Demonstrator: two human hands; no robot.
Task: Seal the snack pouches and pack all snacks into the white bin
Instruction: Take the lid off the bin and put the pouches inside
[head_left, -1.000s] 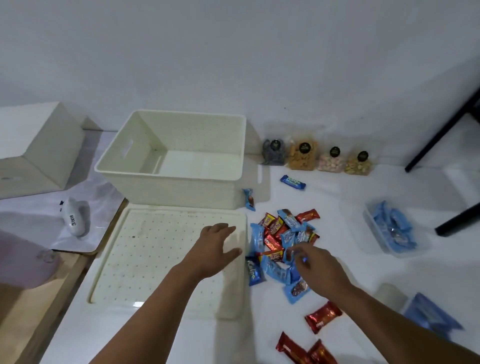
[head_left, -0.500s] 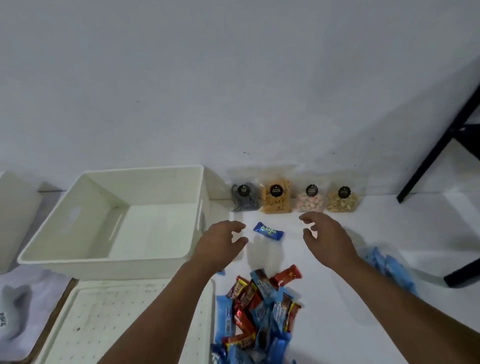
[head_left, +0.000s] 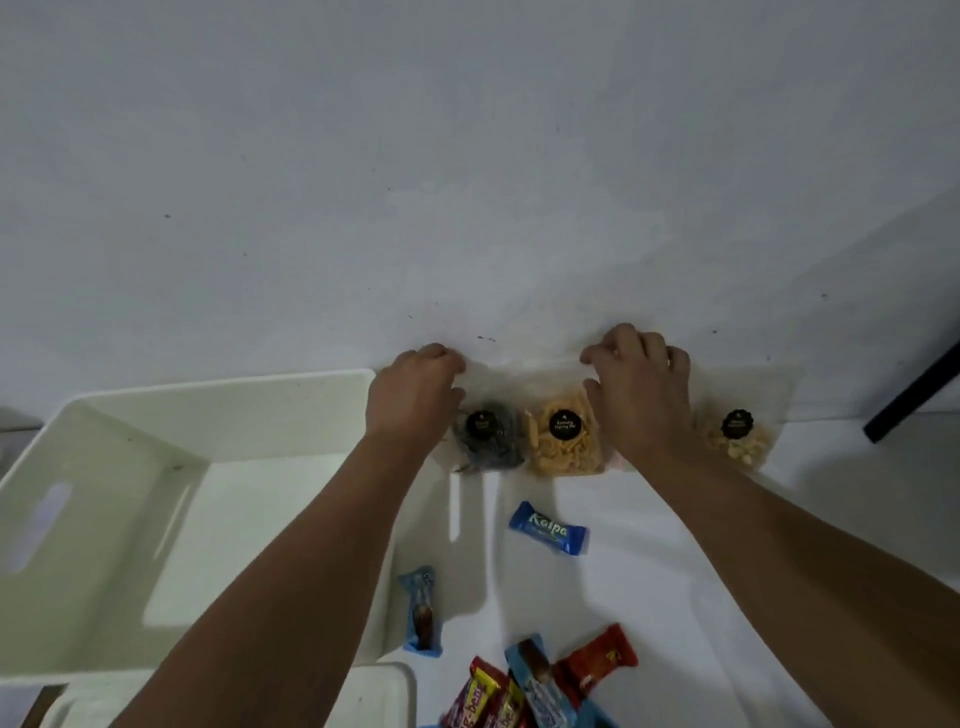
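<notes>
Both hands reach the pouch tops at the wall — left hand (head_left: 413, 395) curls on the dark pouch (head_left: 488, 441), right hand (head_left: 636, 387) over the orange pouch (head_left: 563, 441). Bin (head_left: 218, 392) lies left, nearer the left hand.

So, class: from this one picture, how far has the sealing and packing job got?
Done: nothing packed; the white bin looks empty. In hand: the left hand and right hand reach the tops of the clear pouches by the wall, around the dark snack pouch and orange snack pouch; whether any is sealed can't be told. Left: the blue Kalpa bar, the pile of wrapped bars and every pouch.
</notes>
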